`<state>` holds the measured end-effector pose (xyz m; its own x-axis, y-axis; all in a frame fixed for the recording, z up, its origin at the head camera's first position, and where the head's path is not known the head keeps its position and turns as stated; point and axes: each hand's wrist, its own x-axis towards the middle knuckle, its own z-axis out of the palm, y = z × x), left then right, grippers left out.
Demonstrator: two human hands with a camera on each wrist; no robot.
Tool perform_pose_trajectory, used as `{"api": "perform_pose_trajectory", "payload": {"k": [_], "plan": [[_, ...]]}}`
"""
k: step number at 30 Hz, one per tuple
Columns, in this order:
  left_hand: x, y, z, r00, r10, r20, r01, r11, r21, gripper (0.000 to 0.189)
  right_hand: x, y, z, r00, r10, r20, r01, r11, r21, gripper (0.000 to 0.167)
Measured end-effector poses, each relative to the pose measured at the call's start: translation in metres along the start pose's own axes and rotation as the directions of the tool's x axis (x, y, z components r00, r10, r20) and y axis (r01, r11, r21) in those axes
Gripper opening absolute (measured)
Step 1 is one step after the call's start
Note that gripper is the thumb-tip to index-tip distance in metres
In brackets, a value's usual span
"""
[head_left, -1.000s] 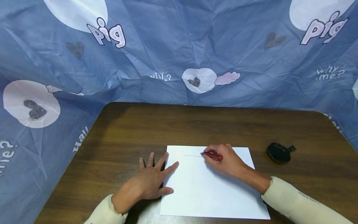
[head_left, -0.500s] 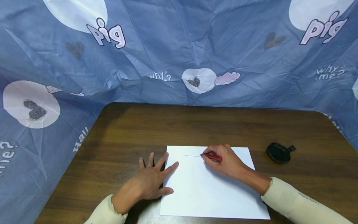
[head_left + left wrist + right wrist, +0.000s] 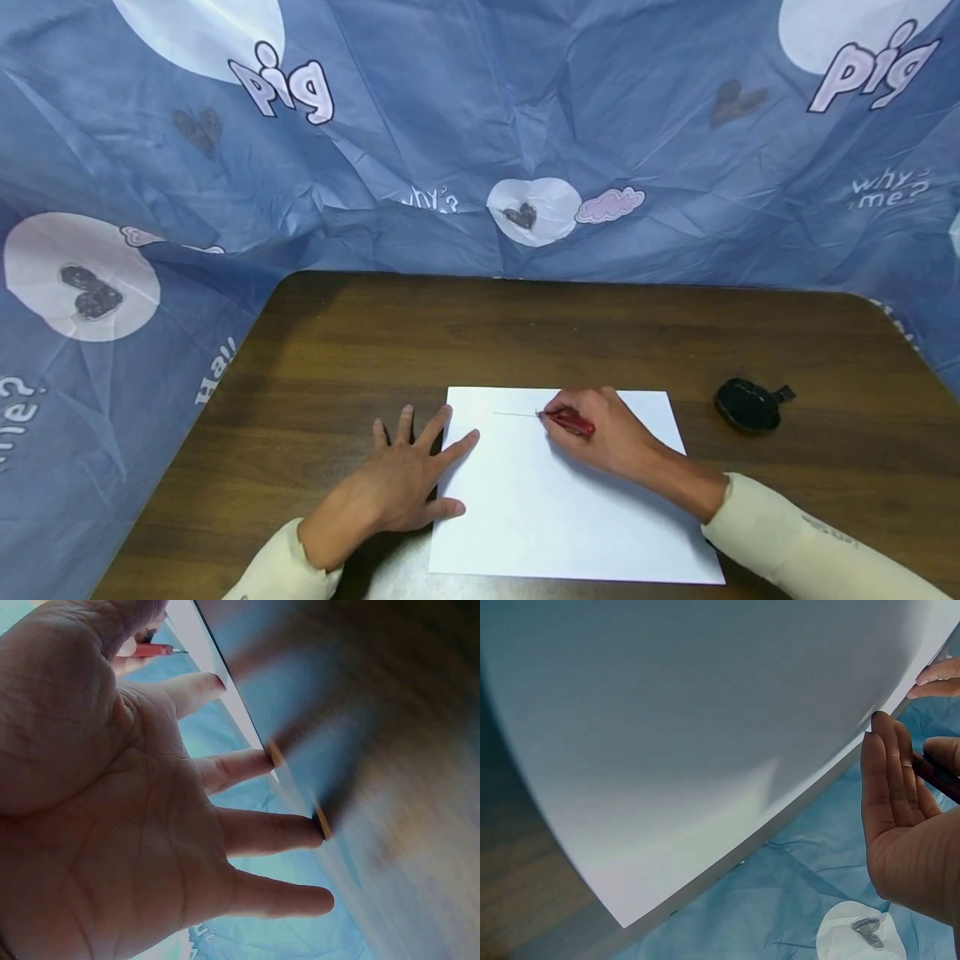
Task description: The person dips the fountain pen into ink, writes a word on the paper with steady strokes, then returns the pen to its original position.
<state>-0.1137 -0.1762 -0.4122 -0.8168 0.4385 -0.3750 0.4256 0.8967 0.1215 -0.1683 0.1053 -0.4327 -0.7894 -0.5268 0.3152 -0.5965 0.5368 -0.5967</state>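
Observation:
A white sheet of paper [image 3: 555,525] lies on the brown table, with a thin dark line [image 3: 513,414] near its top edge. My right hand [image 3: 607,437] pinches a red pen [image 3: 574,423] between thumb and fingers, its tip at the right end of that line. The pen's thin metal tip [image 3: 180,651] shows in the left wrist view. At the sheet's left edge my left hand [image 3: 401,483] rests flat with fingers spread; the thumb and index fingertip lie over the paper. From below, the left palm [image 3: 142,817] fills much of the left wrist view.
A small black round dish with a tab handle [image 3: 748,407] stands on the table [image 3: 360,333] right of the sheet. Behind the table hangs a blue printed cloth [image 3: 420,108], which also runs down the left side.
The right hand and pen have shifted very slightly left along the line. The left hand and the sheet hold their place, while the head view has tilted a little.

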Motion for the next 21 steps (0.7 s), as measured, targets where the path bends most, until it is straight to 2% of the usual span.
{"api": "perform_pose_trajectory", "payload": {"k": [21], "plan": [[0.0015,0.0002,-0.0006,1.000,-0.008,0.009,0.008,1.000,-0.003,0.081,-0.0019,-0.0061,0.0019,0.999,-0.011,0.040,0.012,1.000,-0.027,0.006]]}}
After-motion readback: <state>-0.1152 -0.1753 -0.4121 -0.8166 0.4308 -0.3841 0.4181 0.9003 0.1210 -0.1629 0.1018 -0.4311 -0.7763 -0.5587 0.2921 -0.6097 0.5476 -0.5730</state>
